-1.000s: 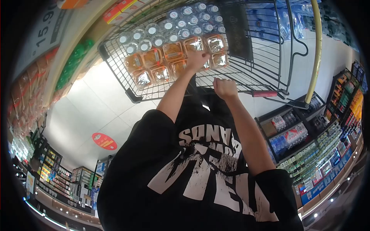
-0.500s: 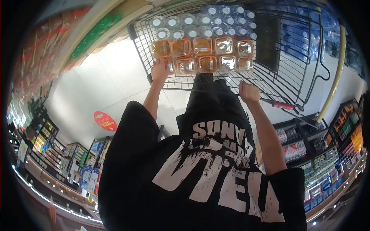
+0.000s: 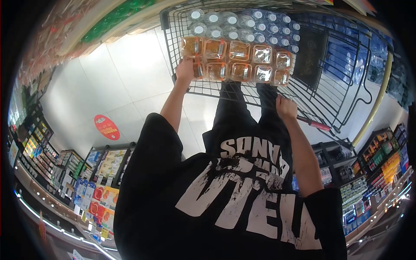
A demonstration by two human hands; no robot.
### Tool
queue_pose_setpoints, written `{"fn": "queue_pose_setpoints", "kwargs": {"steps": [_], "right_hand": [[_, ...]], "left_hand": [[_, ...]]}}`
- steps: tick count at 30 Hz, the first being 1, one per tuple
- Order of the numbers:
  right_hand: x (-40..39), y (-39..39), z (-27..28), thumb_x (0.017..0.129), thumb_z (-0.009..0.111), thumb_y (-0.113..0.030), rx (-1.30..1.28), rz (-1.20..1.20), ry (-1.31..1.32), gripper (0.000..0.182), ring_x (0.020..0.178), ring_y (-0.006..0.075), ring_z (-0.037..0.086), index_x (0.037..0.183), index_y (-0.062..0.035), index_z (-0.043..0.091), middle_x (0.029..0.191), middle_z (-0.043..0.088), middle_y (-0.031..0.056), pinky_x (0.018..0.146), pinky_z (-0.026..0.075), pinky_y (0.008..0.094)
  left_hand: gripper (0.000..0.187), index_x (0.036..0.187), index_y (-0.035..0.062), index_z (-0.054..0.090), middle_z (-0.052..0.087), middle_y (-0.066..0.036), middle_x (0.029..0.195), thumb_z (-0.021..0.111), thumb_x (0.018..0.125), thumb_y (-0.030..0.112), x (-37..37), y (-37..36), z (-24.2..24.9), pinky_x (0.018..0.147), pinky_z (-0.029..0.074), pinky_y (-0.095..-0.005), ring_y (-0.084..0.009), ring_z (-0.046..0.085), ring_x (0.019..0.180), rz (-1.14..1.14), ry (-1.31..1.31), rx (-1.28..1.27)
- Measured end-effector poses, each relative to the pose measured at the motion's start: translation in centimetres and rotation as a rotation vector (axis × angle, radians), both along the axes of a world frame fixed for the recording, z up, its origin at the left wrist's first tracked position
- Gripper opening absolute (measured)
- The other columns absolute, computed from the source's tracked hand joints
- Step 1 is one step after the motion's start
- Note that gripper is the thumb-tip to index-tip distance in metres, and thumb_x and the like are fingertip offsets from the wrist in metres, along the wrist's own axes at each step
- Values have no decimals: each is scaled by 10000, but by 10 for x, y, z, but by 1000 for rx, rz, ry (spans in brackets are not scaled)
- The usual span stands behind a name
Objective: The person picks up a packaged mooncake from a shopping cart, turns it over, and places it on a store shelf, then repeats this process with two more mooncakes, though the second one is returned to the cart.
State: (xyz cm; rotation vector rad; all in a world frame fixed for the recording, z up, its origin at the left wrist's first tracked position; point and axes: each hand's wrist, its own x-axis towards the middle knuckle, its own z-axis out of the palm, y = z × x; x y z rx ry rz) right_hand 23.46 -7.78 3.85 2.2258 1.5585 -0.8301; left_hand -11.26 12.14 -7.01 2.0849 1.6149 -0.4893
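A black wire shopping cart (image 3: 208, 89) holds two rows of square orange-topped bottles (image 3: 240, 51), with clear bottles with white caps (image 3: 232, 20) and bluish ones (image 3: 272, 29) behind them. My left hand (image 3: 185, 69) is at the cart's near left side, its fingers bent against the leftmost bottle of the front row; whether they hold it or the cart's rim is unclear. My right hand (image 3: 286, 108) is closed round the cart's near edge, beside the red and black handle piece (image 3: 318, 125).
Shelves of packaged goods stand at the lower left (image 3: 104, 199) and lower right (image 3: 368, 173). A red oval sticker (image 3: 106, 127) lies on the white floor (image 3: 82, 82). Green-capped bottles (image 3: 112, 19) are at the upper left. Blue packs (image 3: 346, 56) show at the upper right, beyond the cart.
The cart and its bottles have shifted slightly right in view, both hands along with them. The floor sticker has moved left and up. Both legs now show apart beneath the cart.
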Motion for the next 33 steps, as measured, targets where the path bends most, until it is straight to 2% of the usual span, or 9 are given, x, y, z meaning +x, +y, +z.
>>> {"fn": "queue_pose_setpoints", "kwargs": {"steps": [3,8,14,17,22,24,25,30,33], "right_hand": [[1,4,4,894,379,-292,-11,14,-3,406,581,373,589,669,-38,603,624,597,195,585,483,476],[0,3,5,881,389,-295,-9,42,-17,406,588,361,604,654,-46,616,632,608,179,591,496,467],[0,1,4,900,339,-322,-20,51,-34,433,651,383,610,725,-53,630,696,622,203,647,485,491],[2,0,2,897,350,-321,-25,50,-17,428,628,382,610,722,-44,626,679,618,210,636,489,488],[4,-5,1,909,346,-340,-5,38,31,441,637,380,608,721,-50,619,685,618,207,626,484,492],[8,-6,1,897,361,-341,53,35,26,422,626,383,610,722,-57,621,672,615,212,613,488,495],[7,-5,3,890,368,-339,49,23,30,413,625,383,612,720,-58,619,670,615,213,612,491,493],[13,-11,-16,867,378,-350,52,3,68,400,618,384,616,732,-62,622,666,614,213,622,498,503],[14,-18,-24,844,441,-313,230,44,67,330,502,370,587,683,-65,587,572,586,194,486,489,487]], "left_hand": [[189,883,63,606,563,-85,1001,571,705,9,3,2,13,771,493,-376,-257,546,968,2,26,-87],[39,741,54,583,567,-74,911,560,714,40,5,-13,54,776,435,-382,-256,552,888,62,-107,130],[59,762,62,624,572,-69,846,577,725,59,5,-13,92,758,416,-382,-252,514,863,238,-184,330],[58,784,70,618,555,-74,830,605,729,60,10,-10,117,770,386,-376,-267,497,887,369,-407,386],[89,801,48,614,572,-90,838,625,713,34,38,-22,154,741,413,-362,-261,538,862,370,-508,463],[106,814,19,603,574,-116,837,623,711,5,48,-29,168,660,449,-359,-285,572,763,523,-782,366],[117,824,-2,594,570,-131,814,623,711,-11,52,-33,175,600,461,-349,-300,581,682,466,-838,439],[74,805,7,586,552,-124,779,614,737,0,70,-59,189,651,453,-326,-269,569,760,485,-937,371],[85,816,-7,570,537,-115,829,609,745,-29,72,-71,187,665,460,-315,-244,568,781,505,-1018,317]]}}
